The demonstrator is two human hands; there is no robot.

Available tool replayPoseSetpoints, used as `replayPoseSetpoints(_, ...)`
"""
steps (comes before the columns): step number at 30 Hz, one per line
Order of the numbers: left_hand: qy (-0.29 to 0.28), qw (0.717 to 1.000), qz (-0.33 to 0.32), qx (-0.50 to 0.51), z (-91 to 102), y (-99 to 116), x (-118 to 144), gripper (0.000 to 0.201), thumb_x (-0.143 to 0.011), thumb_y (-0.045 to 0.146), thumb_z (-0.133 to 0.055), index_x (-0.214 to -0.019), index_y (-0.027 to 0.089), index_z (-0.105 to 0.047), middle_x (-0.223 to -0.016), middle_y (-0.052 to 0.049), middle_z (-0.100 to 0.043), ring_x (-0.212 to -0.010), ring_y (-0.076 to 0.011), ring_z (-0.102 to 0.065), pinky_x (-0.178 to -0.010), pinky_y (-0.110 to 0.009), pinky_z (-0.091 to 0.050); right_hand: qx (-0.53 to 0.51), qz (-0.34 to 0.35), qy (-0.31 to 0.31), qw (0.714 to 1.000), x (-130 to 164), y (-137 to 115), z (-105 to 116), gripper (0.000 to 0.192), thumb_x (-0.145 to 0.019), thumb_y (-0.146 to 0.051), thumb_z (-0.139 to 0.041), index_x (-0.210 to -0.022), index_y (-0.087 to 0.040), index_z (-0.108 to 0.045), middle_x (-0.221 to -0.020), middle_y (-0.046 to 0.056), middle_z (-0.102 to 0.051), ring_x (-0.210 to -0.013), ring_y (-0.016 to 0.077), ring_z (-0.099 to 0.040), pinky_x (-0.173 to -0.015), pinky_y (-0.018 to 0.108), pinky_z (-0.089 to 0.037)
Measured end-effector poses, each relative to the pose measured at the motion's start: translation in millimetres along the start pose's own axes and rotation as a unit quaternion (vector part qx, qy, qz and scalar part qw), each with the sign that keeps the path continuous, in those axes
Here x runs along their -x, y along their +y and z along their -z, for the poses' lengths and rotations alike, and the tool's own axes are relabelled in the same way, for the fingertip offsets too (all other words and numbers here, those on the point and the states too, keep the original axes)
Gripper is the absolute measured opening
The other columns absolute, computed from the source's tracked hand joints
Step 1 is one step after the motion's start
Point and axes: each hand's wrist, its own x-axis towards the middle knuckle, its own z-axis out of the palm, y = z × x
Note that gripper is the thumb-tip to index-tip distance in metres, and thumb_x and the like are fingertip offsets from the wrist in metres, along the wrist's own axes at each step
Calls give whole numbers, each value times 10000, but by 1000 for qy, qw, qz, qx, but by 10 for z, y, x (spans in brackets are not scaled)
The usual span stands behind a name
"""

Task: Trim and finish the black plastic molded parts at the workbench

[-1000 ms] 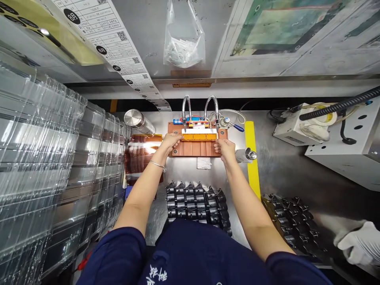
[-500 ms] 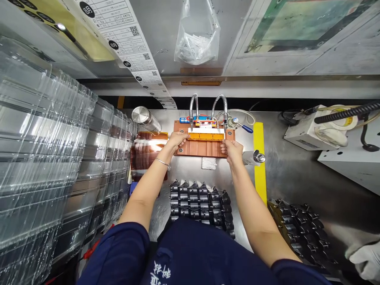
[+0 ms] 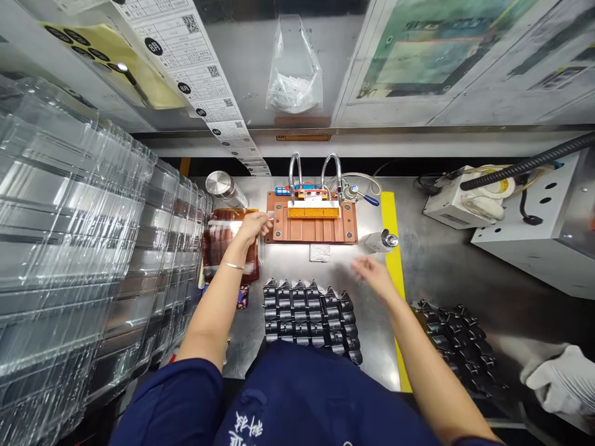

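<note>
A brown fixture plate lies on the steel bench, with a yellow strip seated along its far edge under two bent metal hoses. My left hand rests at the plate's left edge over an amber film sheet. Its fingers are curled, with something small and pale at the tips; I cannot tell whether they grip it. My right hand is blurred and hovers with fingers apart, holding nothing. It is off the plate, just right of a tray of black moulded parts.
Tall stacks of clear plastic trays fill the left side. A steel cylinder, a small bottle, a yellow floor-tape line, a second tray of black parts and white equipment sit around. Another person's white-gloved hand is at the right edge.
Both hands have left the yellow strip. My right hand pulled back toward me and to the right; my left hand slid to the plate's left edge. The strip stays on the plate.
</note>
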Motion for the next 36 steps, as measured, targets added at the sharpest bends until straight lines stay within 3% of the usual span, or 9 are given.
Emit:
replayPoseSetpoints(4,34,999,-4,-2,77,-303,352,130,-817,174,-583,-698,133,-551,-502,48,-546,-367,-41,-448,-380,-153,-329,118,29,-42,992,756,930,123,570,-442,-356,-851,-962,-192,-685,-999,79,-727,-913,262,-670,-771,383,-556)
replayPoseSetpoints(8,20,1000,-18,-15,-114,-498,600,83,-801,186,-596,-745,125,-599,-522,35,-558,-390,-58,-462,-400,-167,-355,123,30,-80,989,962,1405,175,414,-598,-449,-739,-898,-171,-676,-908,93,-735,-875,290,-680,-813,425,-539)
replayPoseSetpoints(13,48,987,-139,-69,-431,-507,859,149,-832,260,-592,-916,161,-665,-897,-80,-688,-801,-157,-643,-671,-254,-511,240,191,31,951,590,716,163,399,-702,-445,-645,-1006,-187,-662,-953,103,-726,-882,303,-664,-804,449,-528)
replayPoseSetpoints(18,86,848,-436,-289,-632,-506,966,283,-899,307,-506,-1124,196,-638,-1212,-138,-625,-1178,-251,-533,-1029,-438,-392,417,479,48,771,117,-180,-450,418,-835,-213,-503,-1244,-203,-589,-1276,116,-613,-1192,298,-522,-1024,486,-371)
replayPoseSetpoints(23,72,769,-459,-440,-673,-581,657,261,-908,260,-503,-1127,205,-634,-1221,-139,-621,-1178,-273,-523,-1038,-518,-355,500,524,28,689,-255,-228,-1083,421,-874,-139,-430,-1262,-207,-579,-1299,121,-599,-1199,290,-501,-1029,500,-320)
replayPoseSetpoints(26,63,742,-448,-495,-651,-569,381,244,-900,206,-511,-1109,210,-636,-1205,-127,-628,-1137,-269,-540,-1007,-509,-374,488,554,8,675,-447,-133,-1071,376,-891,-169,-425,-1224,-205,-596,-1303,119,-590,-1246,271,-469,-1048,487,-323)
replayPoseSetpoints(29,59,733,-446,-510,-636,-496,131,249,-901,188,-510,-1113,219,-638,-1226,-125,-621,-1136,-271,-537,-984,-492,-378,457,550,16,699,-675,-241,-755,346,-898,-287,-454,-1190,-191,-612,-1271,126,-604,-1252,274,-466,-1041,472,-362)
replayPoseSetpoints(32,51,740,-448,-499,-630,-433,-50,259,-905,224,-521,-1138,229,-635,-1237,-135,-618,-1133,-274,-535,-962,-482,-379,492,441,121,741,-914,-534,-338,407,-914,-319,-410,-1246,-154,-577,-1285,158,-586,-1229,300,-481,-1015,482,-383)
replayPoseSetpoints(36,37,745,-444,-497,-627,-440,-141,277,-918,277,-509,-1169,244,-623,-1256,-129,-614,-1126,-263,-535,-952,-467,-380,610,243,164,736,-1154,-902,33,436,-927,-282,-399,-1299,-101,-537,-1235,230,-599,-1120,338,-563,-885,454,-453)
